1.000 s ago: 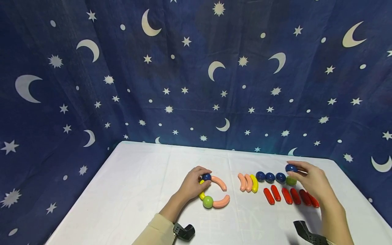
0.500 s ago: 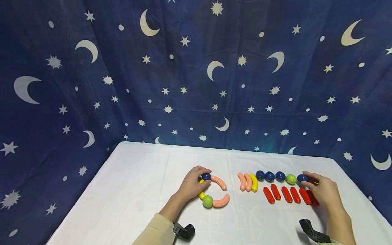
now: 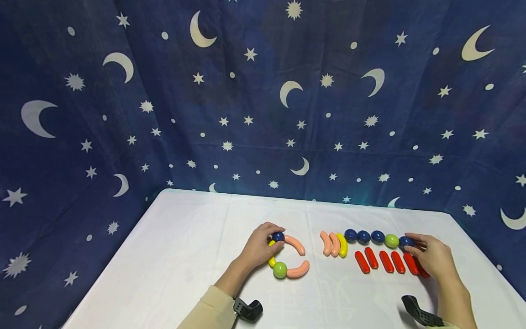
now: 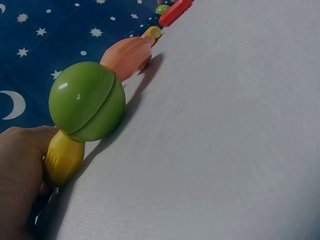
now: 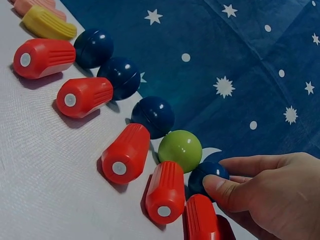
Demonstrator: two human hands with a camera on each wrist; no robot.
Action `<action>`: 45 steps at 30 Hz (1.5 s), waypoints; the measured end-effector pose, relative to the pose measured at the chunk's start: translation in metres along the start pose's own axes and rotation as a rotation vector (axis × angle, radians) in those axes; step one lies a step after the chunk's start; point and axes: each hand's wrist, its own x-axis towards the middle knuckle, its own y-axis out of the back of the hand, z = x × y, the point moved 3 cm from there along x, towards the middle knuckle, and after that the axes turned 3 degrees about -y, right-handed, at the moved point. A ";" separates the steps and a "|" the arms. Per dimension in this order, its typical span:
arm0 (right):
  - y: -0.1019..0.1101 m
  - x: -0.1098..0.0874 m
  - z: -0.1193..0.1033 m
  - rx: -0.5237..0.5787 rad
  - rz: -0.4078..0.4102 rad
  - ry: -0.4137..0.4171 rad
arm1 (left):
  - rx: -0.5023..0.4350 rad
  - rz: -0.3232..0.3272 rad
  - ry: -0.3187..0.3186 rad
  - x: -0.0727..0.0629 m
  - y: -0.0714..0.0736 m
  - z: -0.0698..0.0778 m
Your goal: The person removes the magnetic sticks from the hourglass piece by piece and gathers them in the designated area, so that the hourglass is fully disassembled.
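My left hand point(image 3: 256, 246) holds a blue ball point(image 3: 278, 236) at the top of a C-shaped chain. A curved yellow rod point(image 4: 63, 159) links that ball to a light green ball point(image 4: 87, 100), partly behind the hand. One curved pink rod point(image 3: 295, 244) extends from the blue ball, another pink rod point(image 3: 298, 270) from the green one; their far ends stand apart. With thumb and fingers, my right hand point(image 5: 280, 192) pinches another blue ball point(image 5: 207, 179) on the table, at the right end of a row of balls, beside a second green ball point(image 5: 180, 151).
More blue balls point(image 3: 363, 236) continue the row leftward. Two pink rods point(image 3: 330, 244) and a yellow rod point(image 3: 342, 245) lie left of them. Several red rods point(image 3: 386, 262) lie in front, the rightmost partly under the right hand. White cloth point(image 3: 164, 256) covers the table; a starry curtain point(image 3: 263, 100) hangs behind.
My right hand has brought its blue ball from above the green ball down to the table on the right of it, still pinching it. The left hand has stayed in place.
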 end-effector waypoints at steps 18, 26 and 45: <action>-0.002 0.001 0.000 0.012 -0.034 -0.022 | 0.019 -0.012 0.025 0.001 -0.001 -0.001; 0.000 0.000 -0.002 0.000 -0.039 -0.016 | 0.016 -0.012 0.032 0.001 -0.002 -0.002; 0.018 -0.020 -0.093 0.024 0.163 0.199 | 0.005 -0.014 0.028 0.000 -0.001 -0.002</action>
